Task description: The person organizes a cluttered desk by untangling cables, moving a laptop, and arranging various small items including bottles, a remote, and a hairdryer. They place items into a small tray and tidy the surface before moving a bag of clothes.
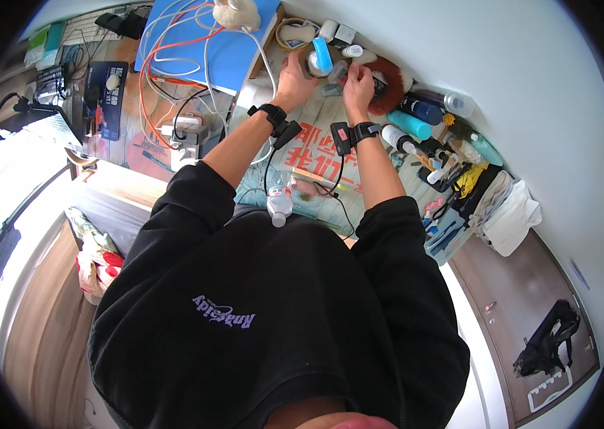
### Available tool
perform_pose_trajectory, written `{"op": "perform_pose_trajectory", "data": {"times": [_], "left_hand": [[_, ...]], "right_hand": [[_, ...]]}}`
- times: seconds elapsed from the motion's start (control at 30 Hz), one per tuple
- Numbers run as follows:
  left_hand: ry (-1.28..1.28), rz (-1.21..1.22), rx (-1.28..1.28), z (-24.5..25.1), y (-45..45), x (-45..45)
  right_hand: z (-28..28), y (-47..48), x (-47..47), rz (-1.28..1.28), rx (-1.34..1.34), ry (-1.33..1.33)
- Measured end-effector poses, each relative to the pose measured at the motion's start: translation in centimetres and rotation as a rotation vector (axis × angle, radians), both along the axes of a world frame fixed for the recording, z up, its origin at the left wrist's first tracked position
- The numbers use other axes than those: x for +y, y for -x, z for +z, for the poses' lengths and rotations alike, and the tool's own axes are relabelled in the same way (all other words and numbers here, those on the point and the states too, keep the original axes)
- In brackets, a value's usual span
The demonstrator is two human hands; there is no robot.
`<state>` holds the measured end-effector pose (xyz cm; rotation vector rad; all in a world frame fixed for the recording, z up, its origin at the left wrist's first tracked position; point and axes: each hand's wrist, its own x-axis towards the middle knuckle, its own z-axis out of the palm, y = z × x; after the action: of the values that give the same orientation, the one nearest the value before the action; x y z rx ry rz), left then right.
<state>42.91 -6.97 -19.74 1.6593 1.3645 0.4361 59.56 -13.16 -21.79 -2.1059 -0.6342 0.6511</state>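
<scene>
At the far side of the table, my left hand (295, 84) has its thumb and fingers spread beside a pale round container (314, 65). A bright blue object (322, 54) rises at that container. My right hand (360, 88) is to the right, fingers curled close to a small clear plastic container (338, 71). Its fingertips are partly hidden, so a grip cannot be made out. Between the hands is a brown surface under these items. A white-capped bottle (353, 51) lies just beyond my right hand. Both wrists carry black straps with cabled modules.
A blue board (200, 43) with tangled white and orange cables is at left, near a power strip (185, 153). Bottles, including a turquoise one (410, 124), line the right wall side. A clear plastic bottle (279, 201) is close to my body. A reddish-brown fluffy item (390, 88) sits right.
</scene>
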Motion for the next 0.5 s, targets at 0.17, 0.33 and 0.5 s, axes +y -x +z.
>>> {"op": "perform_pose_trajectory", "data": {"times": [0.17,0.33,0.5], "left_hand": [[0.016,0.002,-0.037,-0.1,0.6,-1.2],[0.012,0.072,-0.066,0.3,-0.3,-1.5],[0.148,0.102,-0.072,0.1,0.2,-1.0]], "right_hand": [[-0.1,0.6,-1.1,0.145,0.136,-0.110],[0.6,0.6,-1.0,0.070,0.321,-0.049],[0.9,1.6,-2.5,-0.146,0.603,-0.203]]}}
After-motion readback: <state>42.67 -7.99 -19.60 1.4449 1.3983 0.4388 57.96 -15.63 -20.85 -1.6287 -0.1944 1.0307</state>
